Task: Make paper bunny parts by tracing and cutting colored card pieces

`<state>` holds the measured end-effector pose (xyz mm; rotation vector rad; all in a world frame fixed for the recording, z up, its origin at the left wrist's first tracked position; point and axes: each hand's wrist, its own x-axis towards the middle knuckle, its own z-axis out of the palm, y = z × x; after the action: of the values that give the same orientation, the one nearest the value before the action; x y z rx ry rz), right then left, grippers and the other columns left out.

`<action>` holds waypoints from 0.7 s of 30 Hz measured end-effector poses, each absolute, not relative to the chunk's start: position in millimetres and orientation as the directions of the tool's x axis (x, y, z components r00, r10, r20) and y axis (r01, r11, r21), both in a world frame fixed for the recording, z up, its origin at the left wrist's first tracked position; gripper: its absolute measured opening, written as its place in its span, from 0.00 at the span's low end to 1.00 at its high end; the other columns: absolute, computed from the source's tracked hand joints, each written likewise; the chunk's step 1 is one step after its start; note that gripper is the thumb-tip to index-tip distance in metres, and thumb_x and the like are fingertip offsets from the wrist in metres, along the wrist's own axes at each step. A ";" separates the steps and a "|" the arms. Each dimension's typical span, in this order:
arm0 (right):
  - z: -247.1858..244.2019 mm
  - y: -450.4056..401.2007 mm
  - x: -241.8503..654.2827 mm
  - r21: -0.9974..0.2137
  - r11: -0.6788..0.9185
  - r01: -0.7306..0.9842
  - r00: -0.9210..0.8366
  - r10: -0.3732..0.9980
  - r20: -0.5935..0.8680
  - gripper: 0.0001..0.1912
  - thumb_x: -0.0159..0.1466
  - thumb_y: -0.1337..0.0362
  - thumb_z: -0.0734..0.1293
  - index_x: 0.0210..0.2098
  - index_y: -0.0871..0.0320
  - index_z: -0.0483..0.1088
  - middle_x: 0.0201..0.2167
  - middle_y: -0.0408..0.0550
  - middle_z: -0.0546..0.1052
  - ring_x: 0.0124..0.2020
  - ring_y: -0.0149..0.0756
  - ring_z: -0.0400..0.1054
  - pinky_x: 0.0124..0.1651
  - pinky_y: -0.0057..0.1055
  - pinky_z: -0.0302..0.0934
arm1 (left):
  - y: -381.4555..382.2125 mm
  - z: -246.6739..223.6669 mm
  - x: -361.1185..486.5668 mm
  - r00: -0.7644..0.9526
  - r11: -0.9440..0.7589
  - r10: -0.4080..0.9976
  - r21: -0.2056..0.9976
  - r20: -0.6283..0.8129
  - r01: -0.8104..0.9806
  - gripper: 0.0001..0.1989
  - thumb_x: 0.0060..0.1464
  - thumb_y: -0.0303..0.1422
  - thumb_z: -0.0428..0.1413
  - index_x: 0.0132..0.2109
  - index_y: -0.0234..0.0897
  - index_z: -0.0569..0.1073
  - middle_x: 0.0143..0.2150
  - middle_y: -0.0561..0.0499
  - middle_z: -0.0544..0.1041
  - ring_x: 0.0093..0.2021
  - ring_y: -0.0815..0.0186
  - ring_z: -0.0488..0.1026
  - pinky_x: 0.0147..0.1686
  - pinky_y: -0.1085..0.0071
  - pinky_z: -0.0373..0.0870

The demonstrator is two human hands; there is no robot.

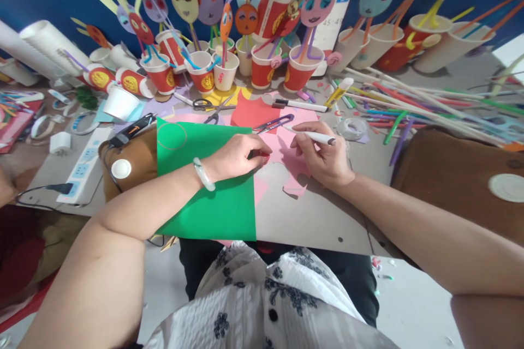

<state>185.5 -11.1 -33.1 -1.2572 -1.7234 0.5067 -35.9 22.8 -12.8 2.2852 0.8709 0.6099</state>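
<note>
In the head view, the right hand has its fingers closed on a white pen, held nearly level above the pink paper scraps, its dark end pointing right. The left hand lies over the upper right part of the green sheet, fingertips reaching past the sheet's right edge; a sliver of a small red piece shows at them, but whether they pinch it cannot be told. The green sheet, with a circle drawn in its upper left corner, covers part of a brown cushion on the left and reaches the near edge of the grey table. Right of the sheet, grey tabletop shows between its edge and the right forearm, from the pink scraps to the table's near edge. Beyond the hands, room is tighter: scissors, red paper and a black-capped marker lie just ahead, with a row of paper cups behind. A brown bag bounds the right side.
</note>
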 end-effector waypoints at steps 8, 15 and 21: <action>-34.1 -1.8 191.1 -0.833 0.361 0.419 0.071 0.902 0.427 0.22 0.69 0.41 0.59 0.41 0.53 0.70 0.22 0.42 0.74 0.20 0.33 0.68 0.25 0.32 0.64 | 24.0 -16.6 -36.6 0.703 -0.626 0.675 0.676 0.222 0.388 0.05 0.58 0.27 0.60 0.40 0.34 0.80 0.40 0.46 0.83 0.41 0.64 0.79 0.43 0.67 0.73; -30.5 0.2 192.8 -0.843 0.337 0.419 0.197 0.873 0.447 0.20 0.68 0.42 0.61 0.35 0.50 0.68 0.16 0.39 0.66 0.16 0.34 0.62 0.23 0.34 0.60 | 24.5 -15.5 -37.6 0.730 -0.651 0.653 0.642 0.203 0.404 0.05 0.58 0.27 0.60 0.41 0.35 0.80 0.40 0.47 0.83 0.41 0.64 0.78 0.43 0.67 0.73; -22.4 -4.9 195.0 -0.760 0.398 0.513 -0.133 0.912 0.388 0.12 0.68 0.53 0.63 0.46 0.50 0.70 0.36 0.46 0.80 0.30 0.38 0.75 0.34 0.36 0.68 | 22.7 -14.6 -37.2 0.719 -0.644 0.669 0.630 0.189 0.434 0.06 0.58 0.27 0.60 0.42 0.35 0.80 0.41 0.47 0.84 0.41 0.64 0.79 0.44 0.67 0.73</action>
<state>195.0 -4.9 -22.4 -1.2410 -1.7858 0.5764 -37.2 22.7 -14.6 2.3628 0.8354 0.5542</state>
